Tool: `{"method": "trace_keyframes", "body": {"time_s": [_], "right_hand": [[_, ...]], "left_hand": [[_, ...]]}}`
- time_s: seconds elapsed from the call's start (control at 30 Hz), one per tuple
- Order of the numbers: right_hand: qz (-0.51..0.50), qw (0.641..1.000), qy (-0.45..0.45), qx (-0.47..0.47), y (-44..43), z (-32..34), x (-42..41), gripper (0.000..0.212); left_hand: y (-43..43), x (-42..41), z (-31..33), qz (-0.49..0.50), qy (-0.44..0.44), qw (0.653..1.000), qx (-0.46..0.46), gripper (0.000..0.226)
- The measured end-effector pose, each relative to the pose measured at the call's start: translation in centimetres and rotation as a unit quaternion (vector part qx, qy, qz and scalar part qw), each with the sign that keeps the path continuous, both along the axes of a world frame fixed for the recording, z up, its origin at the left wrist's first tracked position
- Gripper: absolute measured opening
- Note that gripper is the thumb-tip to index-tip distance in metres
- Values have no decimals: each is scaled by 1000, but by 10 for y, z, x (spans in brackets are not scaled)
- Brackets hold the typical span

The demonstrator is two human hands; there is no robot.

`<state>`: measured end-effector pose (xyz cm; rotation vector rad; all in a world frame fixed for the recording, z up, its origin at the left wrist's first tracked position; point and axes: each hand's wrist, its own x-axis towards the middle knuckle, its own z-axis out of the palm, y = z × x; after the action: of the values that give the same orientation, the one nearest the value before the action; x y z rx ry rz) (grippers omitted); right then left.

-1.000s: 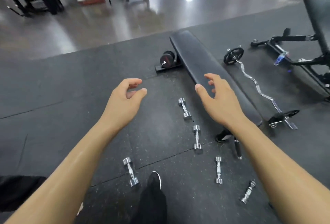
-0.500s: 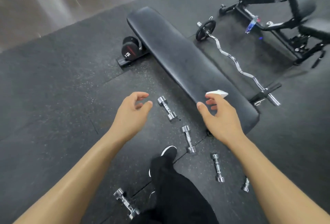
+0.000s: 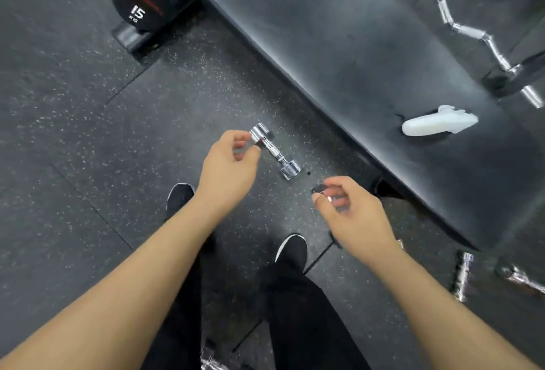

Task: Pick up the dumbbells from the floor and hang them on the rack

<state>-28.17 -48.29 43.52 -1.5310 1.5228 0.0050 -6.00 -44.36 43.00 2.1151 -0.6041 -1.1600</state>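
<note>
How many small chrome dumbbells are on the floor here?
5 chrome dumbbells: one by the left hand, one mostly hidden under the right hand, two blurred near the right edge, one cut off at the bottom edge. Others may lie out of frame.

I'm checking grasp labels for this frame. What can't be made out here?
- Head view, left hand: its fingers cover the upper head of the chrome dumbbell, so a grip cannot be confirmed.
- Head view, second dumbbell: almost wholly hidden under the right hand.
- Head view, lower-right dumbbell: motion-blurred.
- Head view, bottom-edge dumbbell: cut off by the frame.
- Head view, rack: outside the frame.
</note>
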Motion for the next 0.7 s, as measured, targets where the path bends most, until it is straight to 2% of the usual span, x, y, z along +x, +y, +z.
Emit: {"method": "trace_keyframes", "body": {"time_s": [0.13,0.23,0.37,0.53,0.63,0.7], "right_hand": [[-78,996,13,37,2,-113,25,20],[-120,991,28,50,-7,-191,40,17],[-201,976,35,71,-32,-283,56,16],[-304,944,57,120,-61,-369,72,59],[-366,910,44,190,-74,-395,79,70],[-396,890,47,222,-78,-405,80,71]], "left_hand": [[-31,21,-127,-13,17,999,27,18],[-51,40,-213,-63,-1,997,48,18],[-92,67,-309,-124,-30,989,75,43],[-141,75,-384,-130,-40,987,86,69],[-154,81,-406,-159,3,981,108,86],[-158,86,-412,-170,13,978,122,89]]}}
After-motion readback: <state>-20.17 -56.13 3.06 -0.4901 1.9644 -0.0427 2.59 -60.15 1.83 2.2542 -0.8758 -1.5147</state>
